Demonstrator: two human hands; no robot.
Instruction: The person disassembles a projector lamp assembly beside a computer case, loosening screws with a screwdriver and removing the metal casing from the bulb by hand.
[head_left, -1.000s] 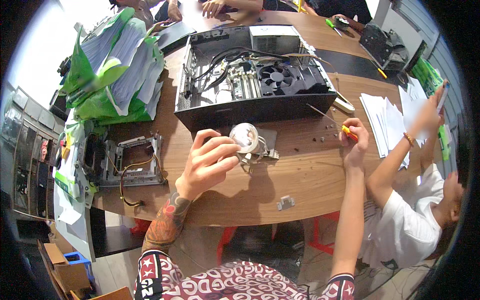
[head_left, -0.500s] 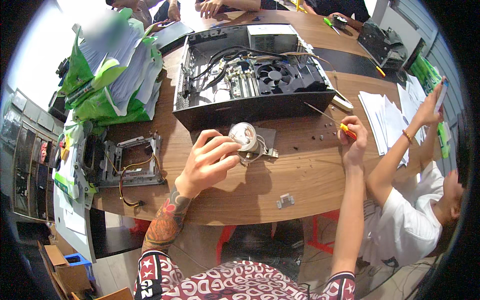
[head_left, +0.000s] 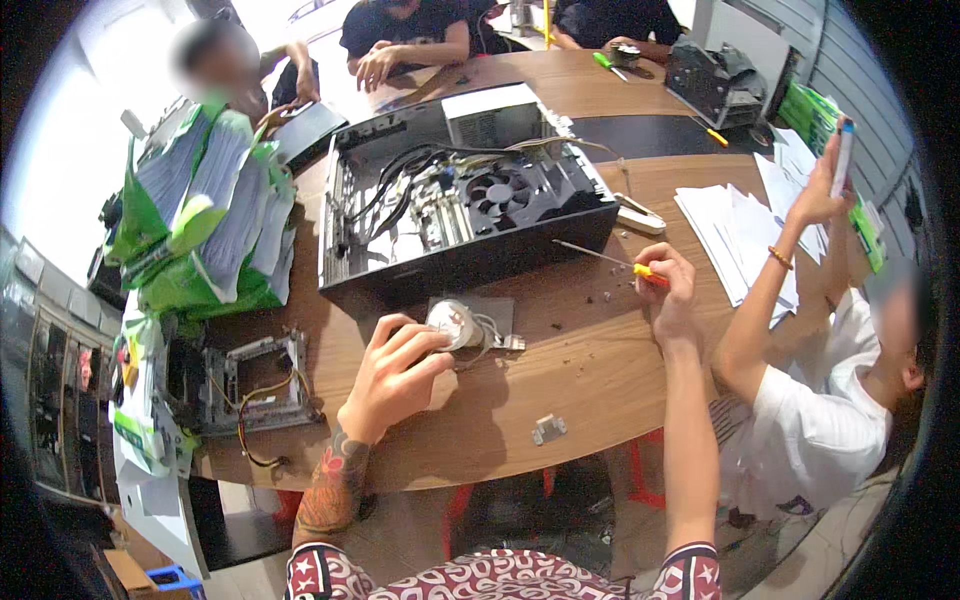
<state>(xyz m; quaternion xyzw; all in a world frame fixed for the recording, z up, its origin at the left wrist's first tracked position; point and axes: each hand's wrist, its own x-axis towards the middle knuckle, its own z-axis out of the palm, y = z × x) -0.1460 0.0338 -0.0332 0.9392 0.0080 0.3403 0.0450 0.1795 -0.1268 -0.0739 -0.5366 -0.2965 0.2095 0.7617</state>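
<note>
My left hand (head_left: 392, 375) is at a small white round tub (head_left: 455, 325), its fingers loosely curved and apart. The fingertips overlap the tub's near side; whether they touch it I cannot tell. A pale cable lies beside the tub on a thin grey plate (head_left: 497, 312). My right hand (head_left: 672, 308) is closed round the yellow and red handle of a screwdriver (head_left: 645, 271). Its thin shaft points left toward the front corner of an opened black computer case (head_left: 470, 262). Inside the case are a black fan (head_left: 497, 193), cables and a circuit board.
A metal drive bracket (head_left: 250, 385) with wires lies left, below green-wrapped paper stacks (head_left: 215, 220). A small metal clip (head_left: 549, 430) is near the table edge. Papers (head_left: 715, 235) and a person holding a phone (head_left: 842, 160) are right. Other people sit across the table.
The whole view has shifted, so the table sits lower and the people across show more. My hands keep nearly the same places relative to the tub and the case; the screwdriver stays in my right hand.
</note>
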